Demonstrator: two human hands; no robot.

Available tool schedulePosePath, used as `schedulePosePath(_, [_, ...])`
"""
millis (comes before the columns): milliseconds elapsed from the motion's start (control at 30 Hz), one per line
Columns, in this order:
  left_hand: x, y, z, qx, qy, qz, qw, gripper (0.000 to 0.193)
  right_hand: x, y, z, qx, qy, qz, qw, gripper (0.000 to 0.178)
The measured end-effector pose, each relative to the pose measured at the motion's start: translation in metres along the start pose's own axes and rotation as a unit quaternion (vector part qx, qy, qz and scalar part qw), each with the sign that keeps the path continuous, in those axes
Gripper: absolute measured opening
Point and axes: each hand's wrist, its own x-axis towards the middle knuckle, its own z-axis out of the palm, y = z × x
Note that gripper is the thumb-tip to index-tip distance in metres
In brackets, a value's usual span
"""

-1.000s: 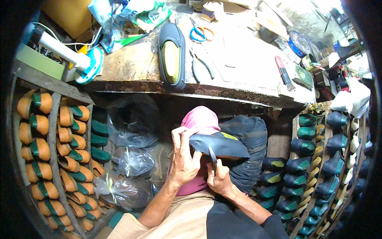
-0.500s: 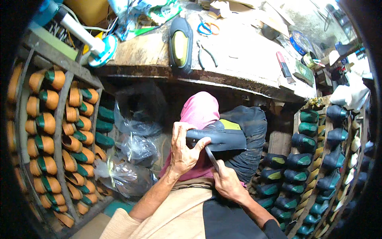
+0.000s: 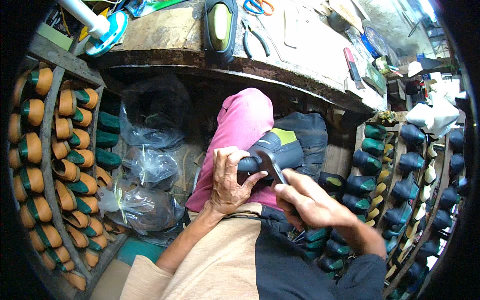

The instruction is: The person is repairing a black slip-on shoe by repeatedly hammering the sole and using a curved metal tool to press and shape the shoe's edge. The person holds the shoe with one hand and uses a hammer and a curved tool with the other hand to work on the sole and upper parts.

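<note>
A black shoe (image 3: pixel 289 154) with a yellow-green patch inside lies across my lap, over the pink-clad knee (image 3: pixel 245 112) and the dark trouser leg. My left hand (image 3: pixel 231 179) is closed around its left end, fingers over the top and thumb along the near side. In my right hand (image 3: pixel 315 200) is a hammer (image 3: pixel 272 167) with a dark metal head. Its head is at the shoe's near side, close to my left thumb; whether it touches the shoe I cannot tell. The right hand is slightly blurred.
Ahead stands a worn workbench (image 3: pixel 165 37) with another black shoe (image 3: pixel 220 27), pliers (image 3: pixel 255 40), scissors (image 3: pixel 258 6) and a red-handled cutter (image 3: pixel 353 67). Racks of orange-brown shoes (image 3: pixel 34 111) flank me on the left, dark shoes (image 3: pixel 411 134) on the right. Plastic bags (image 3: pixel 142 205) lie beside my left leg.
My right hand has risen to the right, bringing the hammer head up against or near the shoe's upper. The left hand still grips the shoe, and the view has shifted slightly.
</note>
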Motion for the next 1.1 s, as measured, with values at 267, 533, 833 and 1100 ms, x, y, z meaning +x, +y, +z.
schedulePosePath(267, [-0.002, -0.003, 0.000, -0.007, 0.000, -0.025, 1.000, 0.065, 0.006, -0.007, 0.000, -0.043, 0.035, -0.022, 0.998, 0.022])
schedulePosePath(533, [0.039, -0.028, 0.012, -0.005, 0.026, -0.097, 0.995, 0.048, 0.077, -0.013, -0.142, -0.016, 0.307, -0.382, 0.871, 0.015])
schedulePosePath(833, [0.060, -0.043, 0.019, -0.030, 0.011, -0.140, 0.990, 0.049, 0.223, -0.052, -0.297, -0.237, 0.580, -0.249, 0.738, 0.043])
schedulePosePath(1100, [0.063, -0.044, 0.017, -0.016, 0.009, -0.150, 0.988, 0.047, 0.271, -0.062, -0.317, -0.405, 0.624, -0.233, 0.626, 0.054])
